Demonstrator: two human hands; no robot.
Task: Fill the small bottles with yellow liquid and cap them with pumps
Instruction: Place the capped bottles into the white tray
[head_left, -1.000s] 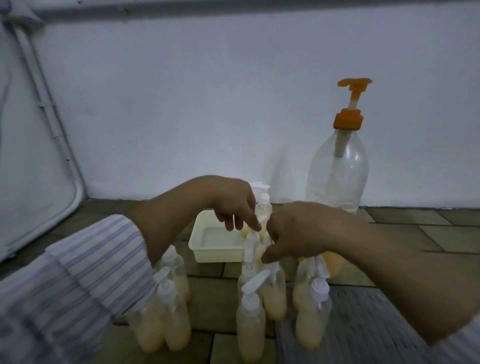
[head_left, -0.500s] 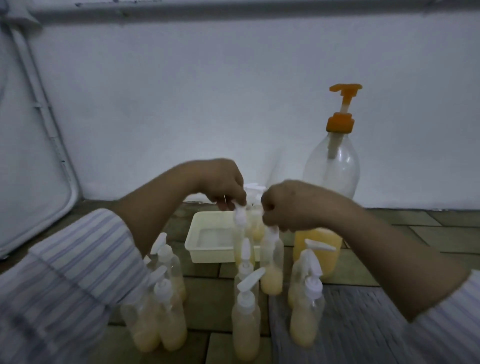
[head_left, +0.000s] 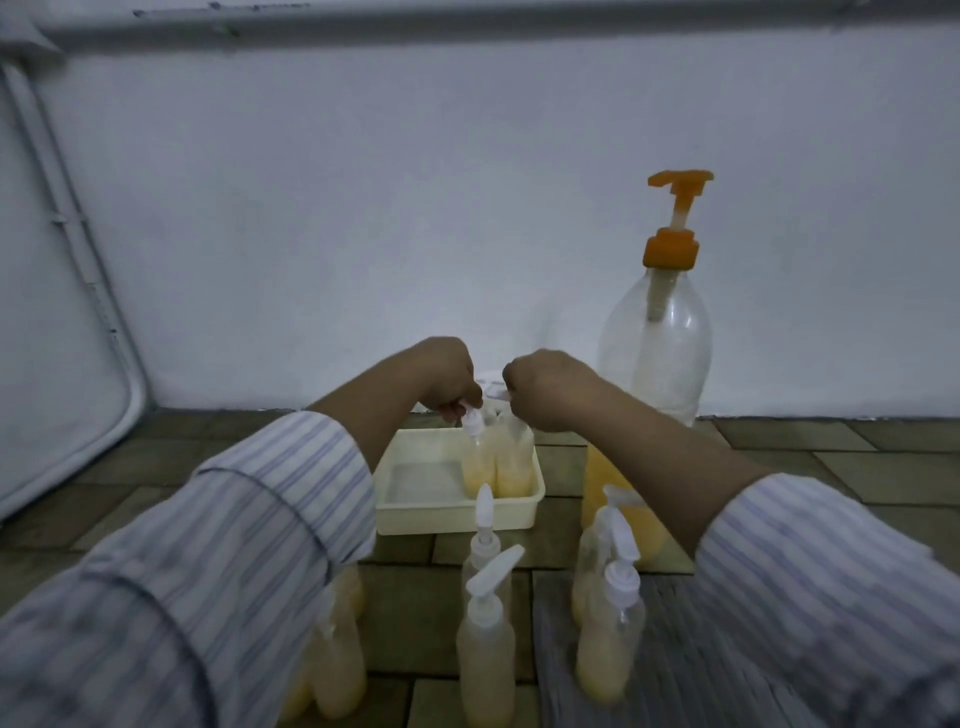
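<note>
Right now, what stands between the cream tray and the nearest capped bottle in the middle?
In the head view, one more capped small bottle stands between the cream tray and the nearest middle bottle, on the tiled floor.

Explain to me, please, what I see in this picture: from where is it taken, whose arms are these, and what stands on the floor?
The picture comes from a camera worn on a person's head, looking forward and down, so the two striped sleeves are that person's own arms. No machine is present. The left hand pinches the white pump of one small bottle, and the right hand grips the top of a second one beside it; both bottles hang over a cream tray. On the tiled floor stand more small capped bottles holding yellow liquid. By the wall stands a large clear bottle with an orange pump, yellow liquid in its bottom.
</note>
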